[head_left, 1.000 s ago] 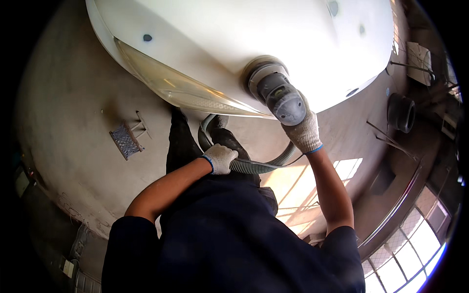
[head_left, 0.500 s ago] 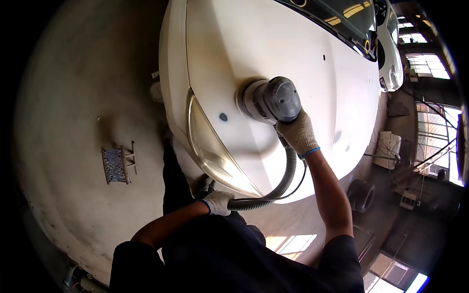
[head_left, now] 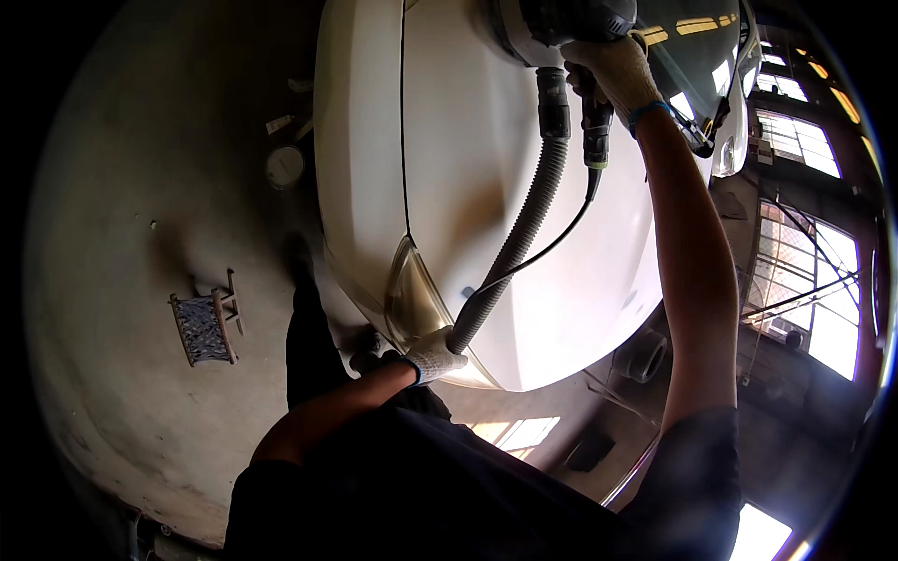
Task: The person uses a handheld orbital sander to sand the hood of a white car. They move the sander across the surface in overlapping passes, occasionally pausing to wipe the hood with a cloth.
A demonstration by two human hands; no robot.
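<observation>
My right hand (head_left: 613, 79), in a white knitted glove, grips the handle of a dark power sander (head_left: 575, 21) far out over the white car hood (head_left: 449, 112). The sander's top is cut off by the upper edge, and its pad is mostly hidden. From it a grey ribbed hose (head_left: 533, 206) and a thin black cord (head_left: 567, 229) run back toward me. My left hand (head_left: 433, 356), gloved too, is closed around the hose near the headlight (head_left: 412, 294). A small dark patch shows on the hood beside the hose.
A small folding stool (head_left: 204, 327) with a woven seat stands on the floor at left. A round lid or can (head_left: 284, 167) lies beside the car. The windshield (head_left: 697, 56) rises at the far right. Tires (head_left: 642, 355) lie past the hood's right edge.
My right hand has carried the sander forward, away from me, toward the windshield. The hose has stretched out straighter. My left hand, still on the hose, has moved slightly forward and right.
</observation>
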